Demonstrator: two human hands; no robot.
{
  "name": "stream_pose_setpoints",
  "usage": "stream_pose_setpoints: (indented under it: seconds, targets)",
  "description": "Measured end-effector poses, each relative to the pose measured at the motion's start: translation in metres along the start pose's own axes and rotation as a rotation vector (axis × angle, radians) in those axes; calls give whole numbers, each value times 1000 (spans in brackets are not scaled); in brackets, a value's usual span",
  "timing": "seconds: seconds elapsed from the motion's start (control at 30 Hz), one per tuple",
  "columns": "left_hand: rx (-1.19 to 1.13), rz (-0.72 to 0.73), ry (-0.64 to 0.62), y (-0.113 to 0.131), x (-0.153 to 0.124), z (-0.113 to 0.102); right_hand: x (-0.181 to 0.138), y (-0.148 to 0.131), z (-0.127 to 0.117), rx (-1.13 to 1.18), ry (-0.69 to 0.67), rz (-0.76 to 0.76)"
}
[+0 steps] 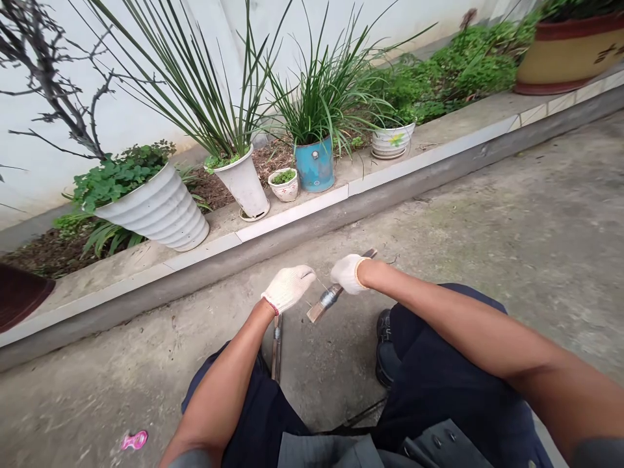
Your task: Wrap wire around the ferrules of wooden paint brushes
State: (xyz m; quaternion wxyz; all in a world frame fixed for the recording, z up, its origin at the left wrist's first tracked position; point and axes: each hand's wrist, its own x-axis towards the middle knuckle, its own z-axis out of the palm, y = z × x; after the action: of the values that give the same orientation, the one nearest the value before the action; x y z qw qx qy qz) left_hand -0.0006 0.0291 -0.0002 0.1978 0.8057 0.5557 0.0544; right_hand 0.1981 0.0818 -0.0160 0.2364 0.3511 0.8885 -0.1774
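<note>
My right hand (pixel 347 273), in a white knitted glove, is closed around a short wooden stick (pixel 319 311). The stick slants, its near end pointing down and left. Close to that end, a grey, shiny winding (pixel 330 296), seemingly wire, wraps the wood. My left hand (pixel 290 288), gloved alike, pinches a thin strand of wire (pixel 322 284) that runs across to the winding. Its fingertips are level with my right hand and a little apart from it. Below my left hand, a second wooden stick (pixel 276 354) with a similar winding is partly hidden.
Ahead runs a low tiled ledge (pixel 292 220). On it stand a ribbed white pot (pixel 160 211), a tall white pot (pixel 244 185), a small cup-like pot (pixel 284 188), a blue can (pixel 314 166) and other planters. A pink object (pixel 134 440) lies on the concrete ground (pixel 487 214).
</note>
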Motion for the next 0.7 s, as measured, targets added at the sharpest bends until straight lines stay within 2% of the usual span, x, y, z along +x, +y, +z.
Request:
stream_pose_setpoints:
  seconds: [0.07,0.13,0.2,0.3,0.4,0.53,0.63,0.7]
  targets:
    - [-25,23,-14,-1,-1,1,-5,2,0,15,-86,-123]
    - [-64,46,-26,-1,-2,0,-12,6,-3,115,-92,-237]
    - [-126,54,-33,-1,-2,0,-21,10,-8,207,-29,-303]
    - [-248,32,-42,0,-2,1,-30,14,-17,375,99,-285]
    - [-325,-46,-27,2,-1,3,-29,17,-26,543,290,-165]
    - [-329,-77,-54,4,-1,6,-21,25,-35,440,514,116]
    - [-280,-50,-97,8,-2,9,-15,34,-35,264,535,333]
    - [-225,-30,-107,11,-2,9,-12,37,-30,153,435,411]
